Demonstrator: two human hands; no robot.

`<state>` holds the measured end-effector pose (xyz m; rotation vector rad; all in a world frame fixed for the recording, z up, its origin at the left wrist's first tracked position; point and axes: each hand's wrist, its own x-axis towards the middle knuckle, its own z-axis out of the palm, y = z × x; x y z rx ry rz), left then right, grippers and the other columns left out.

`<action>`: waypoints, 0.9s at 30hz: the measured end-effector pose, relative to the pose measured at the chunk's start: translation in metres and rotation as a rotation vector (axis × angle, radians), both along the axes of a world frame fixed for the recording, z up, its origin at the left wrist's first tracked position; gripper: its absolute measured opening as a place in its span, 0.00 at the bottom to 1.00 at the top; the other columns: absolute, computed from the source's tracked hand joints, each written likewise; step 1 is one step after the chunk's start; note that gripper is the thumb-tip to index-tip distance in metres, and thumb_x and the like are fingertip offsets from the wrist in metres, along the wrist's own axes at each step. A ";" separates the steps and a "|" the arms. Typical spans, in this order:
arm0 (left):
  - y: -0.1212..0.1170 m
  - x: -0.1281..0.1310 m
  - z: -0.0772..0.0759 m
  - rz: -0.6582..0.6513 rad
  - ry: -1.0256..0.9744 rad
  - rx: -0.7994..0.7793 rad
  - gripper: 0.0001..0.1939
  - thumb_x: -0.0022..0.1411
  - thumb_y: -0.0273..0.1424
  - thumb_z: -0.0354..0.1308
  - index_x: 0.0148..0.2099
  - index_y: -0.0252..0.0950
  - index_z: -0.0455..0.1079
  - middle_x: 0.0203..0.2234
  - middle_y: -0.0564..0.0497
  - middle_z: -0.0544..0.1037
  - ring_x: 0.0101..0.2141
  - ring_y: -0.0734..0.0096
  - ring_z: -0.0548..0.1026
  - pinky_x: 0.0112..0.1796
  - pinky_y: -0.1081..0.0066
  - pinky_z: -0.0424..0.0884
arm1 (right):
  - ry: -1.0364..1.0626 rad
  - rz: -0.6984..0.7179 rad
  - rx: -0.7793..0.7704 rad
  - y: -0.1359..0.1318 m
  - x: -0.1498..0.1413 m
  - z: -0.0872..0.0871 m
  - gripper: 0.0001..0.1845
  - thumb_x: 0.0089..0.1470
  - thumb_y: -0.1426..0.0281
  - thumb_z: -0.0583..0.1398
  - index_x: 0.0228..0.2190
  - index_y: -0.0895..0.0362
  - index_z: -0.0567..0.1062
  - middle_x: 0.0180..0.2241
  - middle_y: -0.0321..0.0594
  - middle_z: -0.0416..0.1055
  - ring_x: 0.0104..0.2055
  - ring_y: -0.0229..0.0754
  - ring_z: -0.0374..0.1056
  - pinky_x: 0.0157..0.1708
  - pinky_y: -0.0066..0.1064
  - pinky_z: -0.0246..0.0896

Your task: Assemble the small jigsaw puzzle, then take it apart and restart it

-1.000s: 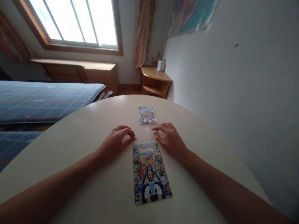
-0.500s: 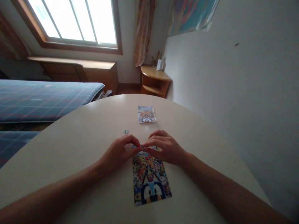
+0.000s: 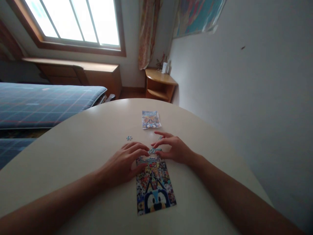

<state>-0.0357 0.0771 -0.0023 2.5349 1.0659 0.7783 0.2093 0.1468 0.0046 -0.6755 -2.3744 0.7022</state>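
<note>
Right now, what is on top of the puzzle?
The left hand is over the upper left of the puzzle; what it covers cannot be seen. The right hand is at the top edge, by a light blue piece.

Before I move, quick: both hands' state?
Left hand: open, fingertips near small light-blue jigsaw pieces.
Right hand: at the same pieces; whether it grips one cannot be told.

Tabletop (image 3: 102, 130): bare stretch, left centre, above left forearm (image 3: 63, 192). Narrow lane, centre, between loose puzzle piece (image 3: 129, 138) and right hand (image 3: 172, 148), below paper sheet (image 3: 151, 120). Puzzle (image 3: 156, 182) top edge obstructed by both hands, left hand (image 3: 127, 161) included. Gap right of lower centre, between puzzle and right forearm (image 3: 227, 186).
</note>
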 end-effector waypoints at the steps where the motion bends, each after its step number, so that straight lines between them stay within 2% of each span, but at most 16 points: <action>1: 0.000 -0.001 0.000 -0.019 0.046 0.016 0.11 0.65 0.32 0.58 0.51 0.41 0.68 0.51 0.46 0.74 0.52 0.59 0.70 0.53 0.54 0.68 | -0.013 0.009 -0.025 0.001 0.001 0.000 0.09 0.51 0.70 0.68 0.38 0.52 0.80 0.45 0.42 0.79 0.66 0.46 0.58 0.58 0.48 0.63; 6: -0.002 -0.002 0.002 -0.052 0.160 0.033 0.16 0.66 0.34 0.57 0.55 0.41 0.67 0.52 0.46 0.73 0.52 0.57 0.71 0.53 0.52 0.68 | -0.095 0.024 -0.080 0.004 0.004 0.000 0.08 0.49 0.71 0.68 0.35 0.51 0.80 0.52 0.41 0.75 0.70 0.47 0.49 0.62 0.51 0.57; 12: -0.003 -0.001 0.005 -0.058 0.204 0.011 0.18 0.66 0.36 0.57 0.56 0.41 0.66 0.53 0.45 0.72 0.52 0.56 0.70 0.53 0.51 0.68 | -0.148 0.087 -0.016 0.007 0.005 0.000 0.07 0.48 0.69 0.69 0.33 0.53 0.80 0.60 0.42 0.67 0.72 0.50 0.40 0.65 0.57 0.47; 16: -0.003 -0.002 0.006 -0.073 0.233 0.020 0.20 0.67 0.37 0.55 0.60 0.43 0.64 0.55 0.45 0.71 0.53 0.54 0.69 0.53 0.51 0.68 | -0.161 0.093 0.019 0.006 0.006 0.003 0.10 0.47 0.68 0.70 0.34 0.53 0.79 0.62 0.41 0.65 0.71 0.50 0.41 0.66 0.55 0.44; 21: -0.005 -0.002 0.009 -0.086 0.248 0.028 0.26 0.65 0.39 0.57 0.64 0.49 0.61 0.56 0.46 0.69 0.54 0.51 0.69 0.53 0.49 0.67 | -0.114 0.076 0.046 0.005 0.006 0.002 0.10 0.50 0.70 0.68 0.37 0.52 0.78 0.58 0.40 0.69 0.68 0.48 0.49 0.65 0.53 0.47; 27: -0.006 0.000 0.012 -0.086 0.275 0.025 0.26 0.65 0.41 0.57 0.64 0.48 0.62 0.56 0.46 0.69 0.54 0.50 0.68 0.54 0.49 0.66 | -0.092 0.109 0.052 0.006 0.005 -0.001 0.08 0.50 0.72 0.67 0.35 0.51 0.79 0.51 0.39 0.73 0.65 0.48 0.55 0.62 0.50 0.52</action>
